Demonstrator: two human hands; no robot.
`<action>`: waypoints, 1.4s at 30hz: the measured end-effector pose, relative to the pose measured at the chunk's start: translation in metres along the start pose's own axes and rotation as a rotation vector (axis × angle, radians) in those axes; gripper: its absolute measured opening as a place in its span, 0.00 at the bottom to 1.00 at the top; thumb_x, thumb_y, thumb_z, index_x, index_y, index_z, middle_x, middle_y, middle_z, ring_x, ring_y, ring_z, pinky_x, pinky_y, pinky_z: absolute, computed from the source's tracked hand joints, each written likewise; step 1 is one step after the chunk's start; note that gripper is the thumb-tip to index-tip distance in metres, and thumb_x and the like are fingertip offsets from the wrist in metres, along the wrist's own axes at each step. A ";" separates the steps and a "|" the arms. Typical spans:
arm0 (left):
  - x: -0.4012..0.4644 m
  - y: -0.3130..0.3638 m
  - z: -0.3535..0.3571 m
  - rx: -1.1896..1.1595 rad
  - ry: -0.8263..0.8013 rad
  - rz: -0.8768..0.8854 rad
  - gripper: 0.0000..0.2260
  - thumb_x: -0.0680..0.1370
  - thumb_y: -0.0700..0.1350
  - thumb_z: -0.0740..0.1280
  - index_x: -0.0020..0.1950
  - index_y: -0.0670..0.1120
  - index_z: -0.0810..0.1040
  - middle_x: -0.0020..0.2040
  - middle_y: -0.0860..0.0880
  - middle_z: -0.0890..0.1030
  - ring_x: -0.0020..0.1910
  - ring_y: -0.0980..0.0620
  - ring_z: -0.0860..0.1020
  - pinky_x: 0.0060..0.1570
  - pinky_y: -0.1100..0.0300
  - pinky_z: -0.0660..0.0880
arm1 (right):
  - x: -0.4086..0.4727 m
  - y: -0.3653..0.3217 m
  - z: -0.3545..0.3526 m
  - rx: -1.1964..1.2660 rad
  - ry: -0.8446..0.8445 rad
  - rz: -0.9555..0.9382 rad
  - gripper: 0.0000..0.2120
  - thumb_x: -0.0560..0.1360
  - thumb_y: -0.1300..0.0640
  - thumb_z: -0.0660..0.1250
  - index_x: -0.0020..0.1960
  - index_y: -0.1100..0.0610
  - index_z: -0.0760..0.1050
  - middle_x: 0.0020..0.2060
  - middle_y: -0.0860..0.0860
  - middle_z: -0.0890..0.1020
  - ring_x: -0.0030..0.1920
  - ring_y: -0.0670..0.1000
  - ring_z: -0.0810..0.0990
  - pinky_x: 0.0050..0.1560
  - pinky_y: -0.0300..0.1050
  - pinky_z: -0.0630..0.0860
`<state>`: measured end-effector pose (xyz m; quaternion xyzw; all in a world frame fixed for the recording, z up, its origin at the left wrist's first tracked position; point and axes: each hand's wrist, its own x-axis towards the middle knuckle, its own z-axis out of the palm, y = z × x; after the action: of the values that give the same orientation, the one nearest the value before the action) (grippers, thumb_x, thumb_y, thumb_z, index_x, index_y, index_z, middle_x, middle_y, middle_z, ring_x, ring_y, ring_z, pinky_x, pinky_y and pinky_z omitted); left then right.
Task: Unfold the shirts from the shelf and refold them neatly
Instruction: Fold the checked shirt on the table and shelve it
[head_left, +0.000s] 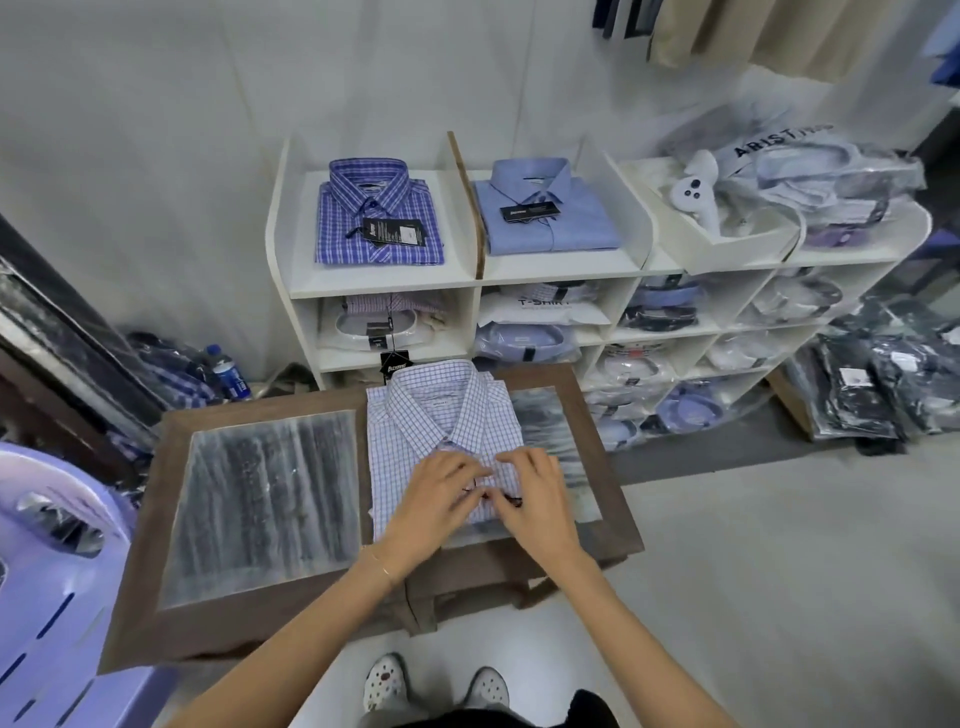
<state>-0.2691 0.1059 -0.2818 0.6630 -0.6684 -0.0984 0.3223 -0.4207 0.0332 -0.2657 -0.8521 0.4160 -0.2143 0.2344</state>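
Behind the worktop (260, 618), across the upper middle of the frame, a white shelf (384, 283) carries a blue plaid shirt (379, 218) and a plain blue shirt (545, 213) on top, with bagged shirts in the cubbies below. A water bottle (226, 371) stands on the floor at left. A folded white checked shirt (436, 415) lies on the worktop at centre, collar toward the shelf. The left hand (436, 499) and right hand (530, 493) both pinch its front with curled fingers.
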 end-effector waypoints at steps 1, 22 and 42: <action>0.000 0.004 0.008 0.009 -0.036 0.027 0.14 0.78 0.52 0.59 0.58 0.48 0.80 0.53 0.52 0.79 0.52 0.56 0.71 0.52 0.64 0.63 | -0.005 0.011 -0.005 -0.018 -0.011 0.025 0.20 0.70 0.50 0.72 0.59 0.54 0.74 0.54 0.51 0.75 0.55 0.50 0.71 0.55 0.45 0.71; 0.005 0.020 0.015 -0.129 -0.095 -0.063 0.07 0.79 0.47 0.64 0.54 0.49 0.80 0.49 0.54 0.76 0.49 0.58 0.72 0.51 0.65 0.63 | -0.036 0.038 -0.009 0.074 0.069 0.222 0.23 0.66 0.38 0.71 0.51 0.54 0.74 0.47 0.46 0.79 0.49 0.48 0.77 0.52 0.49 0.73; -0.069 -0.024 -0.045 -0.501 0.345 -0.874 0.08 0.74 0.45 0.73 0.50 0.46 0.80 0.41 0.53 0.82 0.42 0.59 0.80 0.41 0.69 0.75 | 0.037 -0.057 0.050 -0.108 -0.207 -0.363 0.20 0.74 0.40 0.59 0.51 0.53 0.80 0.46 0.49 0.76 0.48 0.50 0.74 0.49 0.45 0.68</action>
<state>-0.2296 0.1822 -0.2813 0.7889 -0.2231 -0.2699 0.5050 -0.3372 0.0449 -0.2659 -0.9418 0.2403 -0.1415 0.1876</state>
